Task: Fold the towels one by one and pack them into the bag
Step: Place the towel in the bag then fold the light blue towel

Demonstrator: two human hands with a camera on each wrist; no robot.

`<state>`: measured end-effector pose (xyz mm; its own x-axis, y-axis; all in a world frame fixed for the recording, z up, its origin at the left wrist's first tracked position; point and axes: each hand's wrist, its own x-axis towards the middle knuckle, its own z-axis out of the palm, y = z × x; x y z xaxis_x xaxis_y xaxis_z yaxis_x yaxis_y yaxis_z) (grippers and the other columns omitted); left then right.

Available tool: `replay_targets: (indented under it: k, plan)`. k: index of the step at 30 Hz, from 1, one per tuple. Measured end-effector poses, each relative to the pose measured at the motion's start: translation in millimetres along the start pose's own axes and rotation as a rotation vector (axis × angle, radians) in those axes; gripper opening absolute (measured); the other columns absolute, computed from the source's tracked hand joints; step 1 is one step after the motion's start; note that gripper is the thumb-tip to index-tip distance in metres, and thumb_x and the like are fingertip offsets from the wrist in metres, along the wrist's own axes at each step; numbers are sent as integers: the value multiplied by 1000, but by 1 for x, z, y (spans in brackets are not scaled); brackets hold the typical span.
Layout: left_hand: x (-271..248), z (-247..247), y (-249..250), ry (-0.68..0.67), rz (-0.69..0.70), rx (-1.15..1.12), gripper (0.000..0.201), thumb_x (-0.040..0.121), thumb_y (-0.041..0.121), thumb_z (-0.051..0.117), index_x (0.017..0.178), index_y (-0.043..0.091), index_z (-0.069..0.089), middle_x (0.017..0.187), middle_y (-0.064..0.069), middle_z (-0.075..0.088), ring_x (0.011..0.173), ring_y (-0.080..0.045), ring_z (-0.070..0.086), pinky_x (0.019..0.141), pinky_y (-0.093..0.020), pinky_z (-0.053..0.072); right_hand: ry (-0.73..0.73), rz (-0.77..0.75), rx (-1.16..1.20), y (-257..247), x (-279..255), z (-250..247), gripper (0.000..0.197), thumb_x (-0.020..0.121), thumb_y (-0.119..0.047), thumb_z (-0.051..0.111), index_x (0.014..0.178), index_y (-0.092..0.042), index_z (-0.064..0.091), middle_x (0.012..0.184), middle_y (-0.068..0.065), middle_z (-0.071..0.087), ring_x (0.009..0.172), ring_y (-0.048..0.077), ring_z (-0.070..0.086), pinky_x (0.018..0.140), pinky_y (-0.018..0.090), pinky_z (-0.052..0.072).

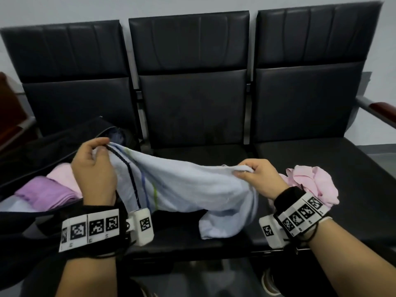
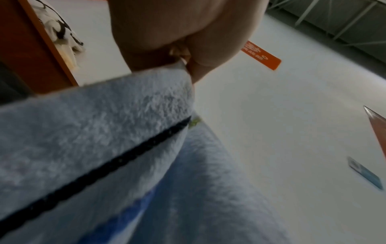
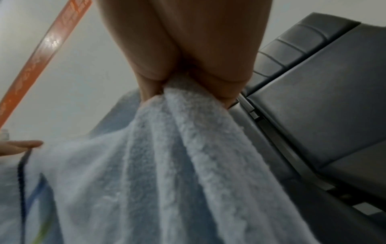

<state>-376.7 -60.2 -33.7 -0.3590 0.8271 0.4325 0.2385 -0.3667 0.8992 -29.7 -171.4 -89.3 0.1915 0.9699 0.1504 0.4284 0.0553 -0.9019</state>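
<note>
Held up over the middle seat of the black bench point(image 1: 192, 108): a pale blue towel point(image 1: 188, 185) with dark, blue and green stripes near its 9 o'clock end; pinched at that striped edge by the left hand point(image 1: 94, 168), fingers point(image 1: 100, 142) curled tight on the hem; bunched at 3 o'clock in the right hand point(image 1: 260, 176), fingers point(image 3: 219, 49) closed round a gathered corner; lower folds sagged onto the surface. At 9 o'clock, lay open a dark bag point(image 1: 64, 142); inside, showed a folded purple towel point(image 1: 45, 195) and a pink one point(image 1: 62, 173), partly hidden behind the left hand; near side of the bag cut off by the frame edge. At 3 o'clock, sat a crumpled pink towel point(image 1: 315, 181), partly hidden behind the right wrist. Left fingertips barely made out in the blurred wrist view, mostly covered by cloth point(image 2: 104, 132).
</note>
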Motion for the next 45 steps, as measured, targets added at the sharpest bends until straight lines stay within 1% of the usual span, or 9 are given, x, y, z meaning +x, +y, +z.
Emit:
replay_targets:
  k: [2, 6, 10, 14, 21, 29, 35, 40, 45]
  plan:
    - [-14, 15, 2, -166, -36, 36, 29, 88, 6, 48, 97, 21, 71, 94, 2, 71, 98, -20, 67, 94, -39, 51, -8, -29, 74, -11, -1, 6, 15, 90, -16, 70, 77, -8, 73, 77, 10, 70, 71, 7, 63, 65, 21, 48]
    - [-62, 48, 15, -641, 18, 135, 39, 87, -4, 56, 116, 17, 71, 113, 0, 72, 103, -3, 64, 93, -13, 47, -176, -121, 19, -40, -2, 34, 15, 91, -16, 65, 81, -10, 74, 81, 11, 72, 75, 16, 65, 68, 34, 52]
    - [-93, 64, 23, -967, 70, 117, 39, 84, 7, 74, 122, 17, 70, 116, 7, 72, 112, -5, 65, 101, -32, 51, -231, -176, -126, -47, -4, 50, 21, 90, -21, 67, 69, -18, 67, 65, -4, 63, 64, 0, 53, 59, 23, 42]
    - [-102, 68, 25, -1104, 66, 136, 29, 81, 12, 77, 108, 22, 74, 98, 8, 75, 94, -8, 70, 87, -38, 56, -149, -125, -83, -41, -6, 47, 15, 82, -20, 70, 69, -24, 65, 61, -12, 58, 58, -1, 50, 57, 16, 40]
    - [-103, 74, 10, -737, 43, 103, 19, 86, 4, 66, 80, 22, 72, 79, 7, 71, 77, -6, 66, 71, -27, 53, -182, -98, -71, -18, -11, 35, 15, 78, -37, 78, 72, -27, 68, 61, -9, 61, 57, 0, 50, 55, 18, 40]
    - [-55, 47, -4, -313, 28, 66, 29, 84, 1, 60, 78, 29, 68, 78, 20, 70, 74, 8, 61, 69, -8, 46, -359, 33, -199, 17, -18, 4, 17, 82, -24, 80, 74, -11, 71, 63, -4, 59, 60, 5, 49, 59, 24, 39]
    - [-38, 30, -10, -148, 76, 133, 19, 84, 6, 61, 84, 24, 66, 80, 15, 65, 73, 7, 58, 70, -6, 42, -136, 45, -303, 28, -17, -8, 17, 80, -27, 80, 68, -24, 68, 61, -9, 62, 58, -2, 53, 58, 17, 41]
    - [-32, 32, -14, -87, 10, 171, 17, 84, 6, 60, 84, 21, 66, 82, 4, 65, 81, -14, 60, 77, -27, 45, 81, 12, -130, 19, -16, -14, 17, 81, -26, 79, 70, -22, 67, 58, -10, 57, 56, 3, 49, 55, 19, 40]
    - [-39, 55, 2, -173, 10, 163, 18, 86, 4, 58, 85, 20, 68, 81, 4, 67, 85, -22, 64, 77, -31, 48, 145, -39, 370, -30, -17, -9, 17, 90, -8, 69, 103, -19, 68, 69, 34, 46, 59, 22, 51, 49, 30, 47]
